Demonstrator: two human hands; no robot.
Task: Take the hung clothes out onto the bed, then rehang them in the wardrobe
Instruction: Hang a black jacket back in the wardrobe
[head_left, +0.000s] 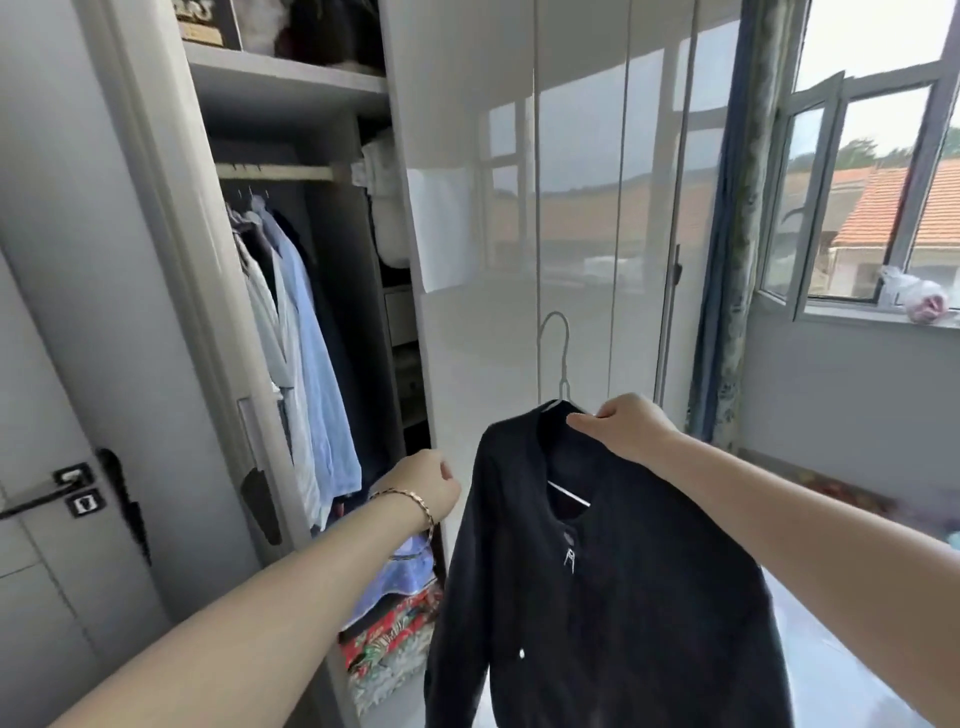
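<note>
A black jacket (597, 582) hangs on a white wire hanger (558, 358) in front of the glossy white wardrobe door (519, 208). My right hand (623, 423) pinches the jacket's collar and the hanger's shoulder, holding it up. My left hand (426, 488), with a bracelet on the wrist, hovers with curled fingers near the edge of the open wardrobe compartment and holds nothing. Inside, a wooden rail (275, 171) carries several hung shirts (306, 364), pale blue and white, bunched at its left.
Folded patterned fabrics (395, 639) are stacked at the wardrobe's bottom. A shelf (291, 73) above the rail holds dark items. A room door with a black handle (52, 493) stands at the left. An open window (857, 208) and curtain (737, 260) are at the right.
</note>
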